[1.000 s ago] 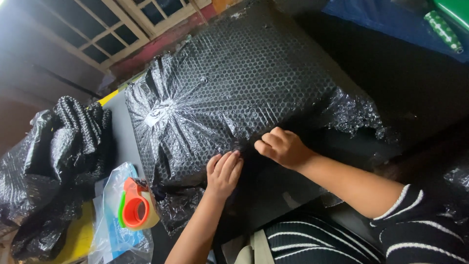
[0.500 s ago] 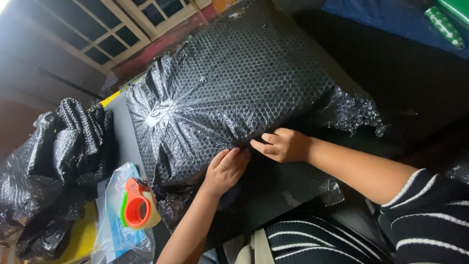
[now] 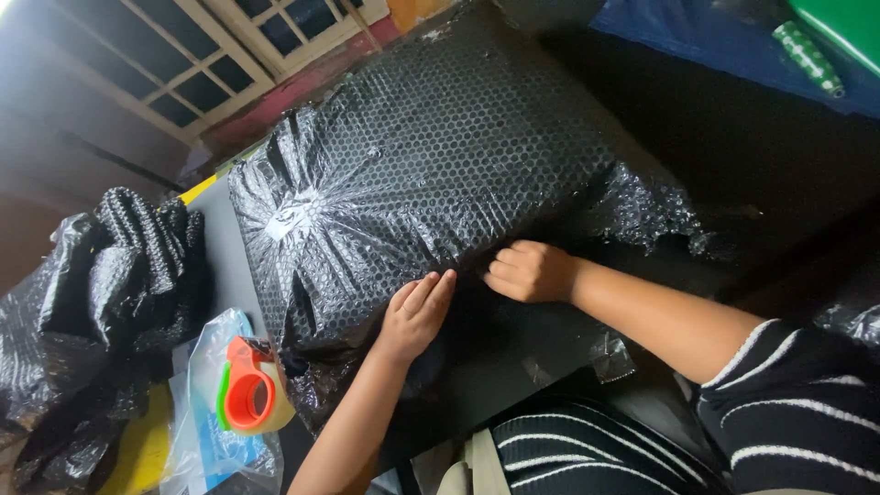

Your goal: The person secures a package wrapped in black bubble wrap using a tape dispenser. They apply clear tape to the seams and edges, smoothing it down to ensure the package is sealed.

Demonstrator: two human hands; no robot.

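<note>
With the bubble-wrapped parcel [image 3: 431,183] lying on the counter [image 3: 513,348], the left hand [image 3: 414,316] presses flat and open on its near edge while the right hand [image 3: 530,271], just beside, pinches the wrap shut, seemingly folding it for taping.

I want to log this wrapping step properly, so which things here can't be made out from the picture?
- What is inside the bubble-wrapped parcel: head view, black wrap covers it all.
- Whether the right hand pinches wrap or tape: its curled fingers hide the tips.
- What lies under the left hand: its palm covers the dark wrap.
- The tape dispenser: its far side is hidden in the clear plastic bag.
- The green patterned roll: cut off near the top edge.
</note>
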